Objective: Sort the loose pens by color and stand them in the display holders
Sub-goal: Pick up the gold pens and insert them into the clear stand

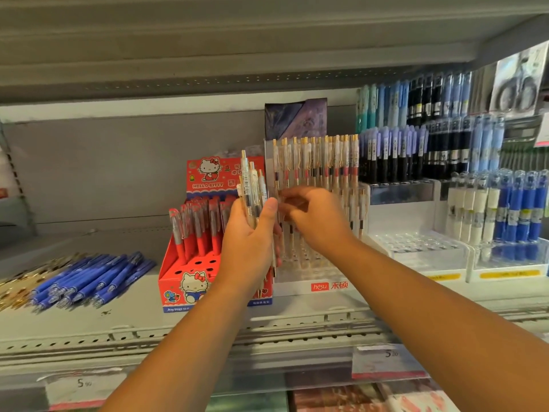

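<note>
The left hand [252,242] grips a bundle of clear gold-clip pens [251,185], held upright in front of the red Hello Kitty box [190,272]. The right hand [318,217] has curled fingers just beside the left thumb, before the clear holder [312,275]; whether it pinches a pen I cannot tell. This holder carries more such pens and the label "hesu". The box reads "Joytop" and holds red pens [193,230]. Loose blue pens [92,278] lie on the shelf [208,319], well apart at the left. A price tag [84,383] shows "5".
</note>
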The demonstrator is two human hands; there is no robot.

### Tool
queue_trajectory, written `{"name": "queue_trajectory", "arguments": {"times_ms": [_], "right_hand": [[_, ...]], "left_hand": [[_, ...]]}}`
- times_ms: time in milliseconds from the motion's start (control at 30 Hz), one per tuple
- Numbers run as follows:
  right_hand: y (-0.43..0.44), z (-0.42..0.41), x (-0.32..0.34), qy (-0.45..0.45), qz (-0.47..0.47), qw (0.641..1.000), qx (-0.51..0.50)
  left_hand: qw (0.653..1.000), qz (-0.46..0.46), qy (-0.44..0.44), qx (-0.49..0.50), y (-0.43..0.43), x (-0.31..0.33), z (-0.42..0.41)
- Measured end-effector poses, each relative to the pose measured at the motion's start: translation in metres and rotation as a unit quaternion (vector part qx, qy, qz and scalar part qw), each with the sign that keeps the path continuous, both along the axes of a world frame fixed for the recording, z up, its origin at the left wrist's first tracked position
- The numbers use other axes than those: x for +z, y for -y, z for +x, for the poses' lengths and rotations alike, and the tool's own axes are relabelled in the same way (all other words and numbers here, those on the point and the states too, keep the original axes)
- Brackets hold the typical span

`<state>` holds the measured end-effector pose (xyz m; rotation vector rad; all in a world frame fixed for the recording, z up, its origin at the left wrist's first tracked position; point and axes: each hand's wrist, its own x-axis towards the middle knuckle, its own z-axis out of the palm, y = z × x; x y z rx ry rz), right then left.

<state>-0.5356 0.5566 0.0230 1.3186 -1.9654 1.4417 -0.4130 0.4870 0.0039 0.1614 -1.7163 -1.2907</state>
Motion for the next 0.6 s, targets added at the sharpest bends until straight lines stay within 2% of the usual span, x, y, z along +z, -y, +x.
{"name": "queue_trajectory", "arguments": {"times_ms": [167, 333, 400, 467, 533, 600], "right_hand": [[-0.007, -0.003, -0.005, -0.03, 0.065, 0.997, -0.004], [-0.013, 0.003, -0.01, -0.06, 0.053, 0.997, -0.007], [-0.017, 0.005, -0.009, -0.012, 0.008, 1.0, 0.025], [-0.021, 0.008, -0.006, 0.073, -0.039, 0.992, 0.094], [-0.024, 0.013, -0.002, 0.178, -0.067, 0.962, 0.197], [-0.026, 0.016, 0.0, 0.235, -0.072, 0.935, 0.256]], "left_hand": [[1.0, -0.003, -0.002, -0.001, 0.0, 0.0, 0.0], [1.0, -0.004, -0.006, 0.015, -0.001, 0.002, 0.0], [1.0, -0.002, -0.004, 0.017, -0.002, 0.003, 0.001], [1.0, -0.006, -0.004, 0.012, -0.003, 0.002, 0.002], [1.0, -0.011, -0.001, 0.0, -0.003, 0.002, 0.004], [1.0, -0.017, 0.004, -0.015, -0.003, 0.001, 0.004]]}}
